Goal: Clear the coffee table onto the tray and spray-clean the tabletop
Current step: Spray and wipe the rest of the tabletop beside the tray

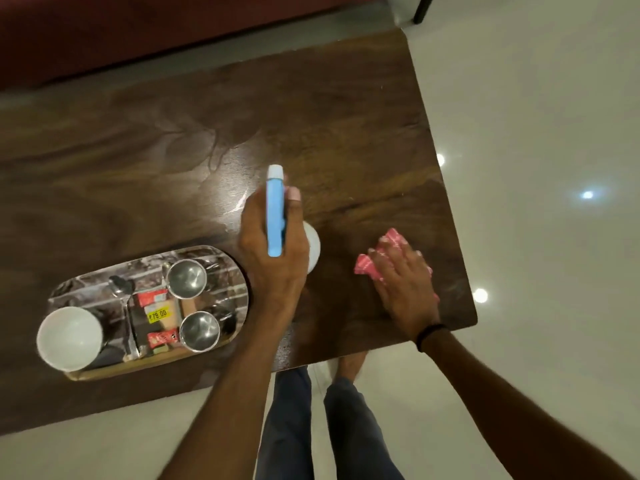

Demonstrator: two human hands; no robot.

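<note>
Head view looks straight down on the left hand [273, 265], whose fingers are curled round the spray bottle [275, 216], holding it above the coffee table [173, 150]. The bottle's white body shows just under the palm, so it seems to hang upright while its blue head lies level. The head's long axis runs away from the wrist, and the white nozzle [275, 171] juts past the fingertips toward the far edge of the table. I judge that aim is meant to wet the bare wood ahead of the hand rather than anything near it.

To the outer side of that hand, well apart from it, the right hand [405, 278] lies flat with fingers spread, pressing a pink cloth [367, 268] onto the wood, probably ready to wipe.

On the other side of the left hand, just beside its wrist, sits the tray [104, 374], carrying a white bowl [69, 337], two steel cups [187, 277], a spoon [119, 285] and packets [156, 306]. Clearing looks finished, which leaves the wood free for spraying.
</note>
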